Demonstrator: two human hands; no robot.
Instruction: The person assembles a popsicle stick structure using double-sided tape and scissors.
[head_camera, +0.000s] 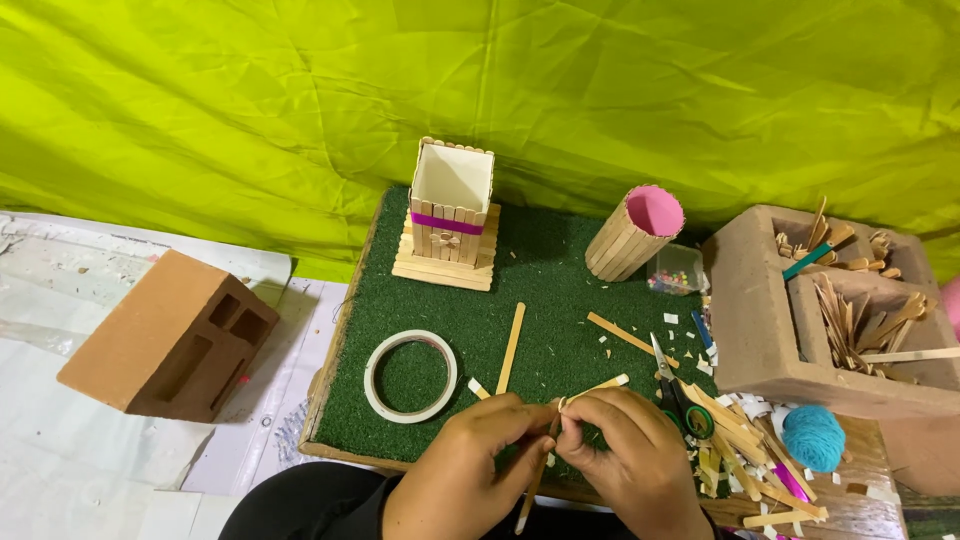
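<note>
Left hand: the left hand (460, 470) sits at the lower centre of the frame, fingers curled and pinched onto a wooden craft stick (535, 480) that slants down toward the bottom edge; the grip looks meant to steady the stick.
Right hand: the right hand (630, 455), just right of the left and touching it, pinches fingertips together at the top of the same stick, where a second pale stick (600, 385) angles up and to the right; both sticks meet at the pinch, seemingly so the joint stays pressed.
Work mat: a green turf-like board (550, 290) fills the middle of the frame and lies on the counter (870, 500); its rough surface likely keeps small pieces from sliding.
Tape roll: a white tape ring (411, 376) lies flat at lower left of the board, near the left hand.
Loose sticks: one stick (511, 348) lies upright-in-frame at centre, another (625, 337) slants to its right, both apart from the hands.
Scissors: scissors (675, 390) rest beside the right hand, blades pointing up-frame.
Finished pieces: a square stick box with a purple band (450, 212) and a tilted round stick holder with pink lining (635, 232) stand at the upper board, well clear of the hands.
Supply: a hollow brick (800, 310) at right holds spare sticks; a teal yarn ball (813, 437) sits below it.
Left side: another brick (170, 335) lies on white sheeting.
</note>
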